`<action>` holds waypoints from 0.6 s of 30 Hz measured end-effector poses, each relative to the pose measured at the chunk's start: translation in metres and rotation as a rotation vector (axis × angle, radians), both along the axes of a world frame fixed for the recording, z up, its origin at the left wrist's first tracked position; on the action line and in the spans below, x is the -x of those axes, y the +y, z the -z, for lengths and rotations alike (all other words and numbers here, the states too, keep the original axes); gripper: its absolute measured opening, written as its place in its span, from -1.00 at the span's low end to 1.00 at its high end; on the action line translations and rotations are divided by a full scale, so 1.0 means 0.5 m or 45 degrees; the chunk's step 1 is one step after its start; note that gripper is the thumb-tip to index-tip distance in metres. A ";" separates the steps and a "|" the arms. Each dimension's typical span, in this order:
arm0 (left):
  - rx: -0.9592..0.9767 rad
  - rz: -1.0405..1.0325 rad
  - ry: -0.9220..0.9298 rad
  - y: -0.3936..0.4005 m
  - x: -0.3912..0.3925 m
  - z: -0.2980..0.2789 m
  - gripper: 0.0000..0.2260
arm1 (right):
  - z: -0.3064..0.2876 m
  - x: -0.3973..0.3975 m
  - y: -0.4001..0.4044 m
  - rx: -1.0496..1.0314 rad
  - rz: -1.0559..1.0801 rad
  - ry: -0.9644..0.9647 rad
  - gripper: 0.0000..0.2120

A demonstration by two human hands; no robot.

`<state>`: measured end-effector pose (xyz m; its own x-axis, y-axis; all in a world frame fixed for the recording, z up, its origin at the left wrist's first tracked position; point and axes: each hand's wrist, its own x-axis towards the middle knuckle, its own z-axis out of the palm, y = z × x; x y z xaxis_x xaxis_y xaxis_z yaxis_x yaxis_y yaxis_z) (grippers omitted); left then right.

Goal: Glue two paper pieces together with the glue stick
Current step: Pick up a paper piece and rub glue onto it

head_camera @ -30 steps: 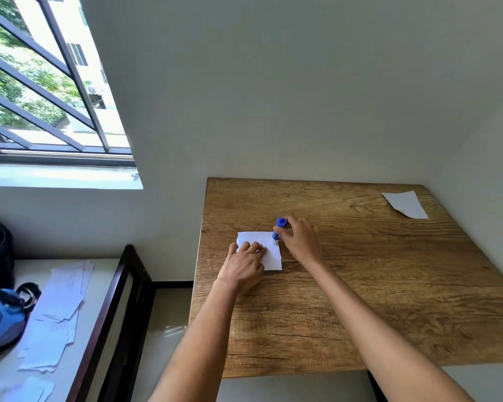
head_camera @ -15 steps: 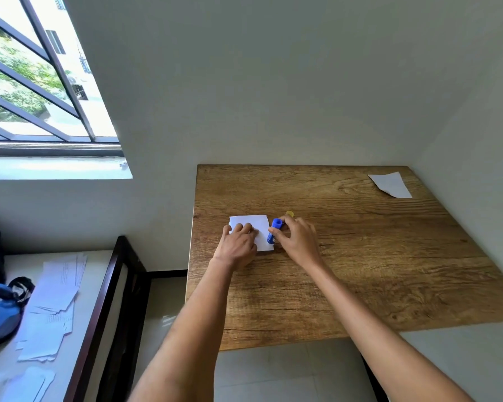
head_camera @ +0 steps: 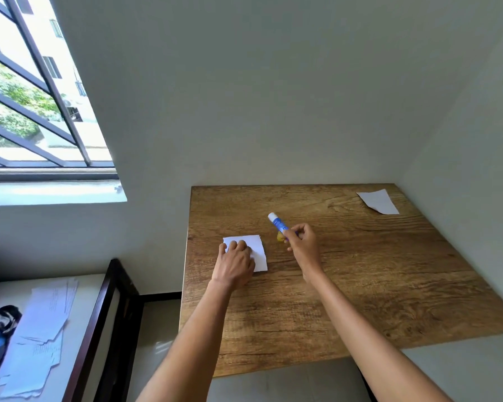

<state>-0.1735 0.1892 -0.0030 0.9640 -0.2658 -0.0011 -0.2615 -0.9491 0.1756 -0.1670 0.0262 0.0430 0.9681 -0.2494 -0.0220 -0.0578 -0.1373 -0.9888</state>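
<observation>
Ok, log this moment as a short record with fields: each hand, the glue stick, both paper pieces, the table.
left hand: rests on near paper
right hand: holds glue stick
glue stick: blue, raised, off the paper
yellow cap: by the right hand
near paper: flat near table's left edge
far paper: far right corner, untouched
table: wooden

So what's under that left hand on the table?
The left hand presses on a small white paper sheet on the wooden table. Anything under its palm is hidden.

head view, angled down, table [head_camera: 360,285] near
</observation>
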 end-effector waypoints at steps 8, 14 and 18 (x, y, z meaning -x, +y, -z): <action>0.525 -0.095 -0.041 -0.049 -0.077 -0.045 -0.70 | 0.008 -0.077 -0.028 -0.360 -0.150 0.029 -0.70; 1.126 -0.151 0.110 -0.144 -0.184 -0.074 -0.67 | 0.022 -0.195 -0.050 0.159 -0.118 0.010 -0.78; 1.328 -0.270 0.124 -0.186 -0.242 -0.059 -0.69 | 0.045 -0.276 -0.070 0.397 -0.131 -0.055 -0.83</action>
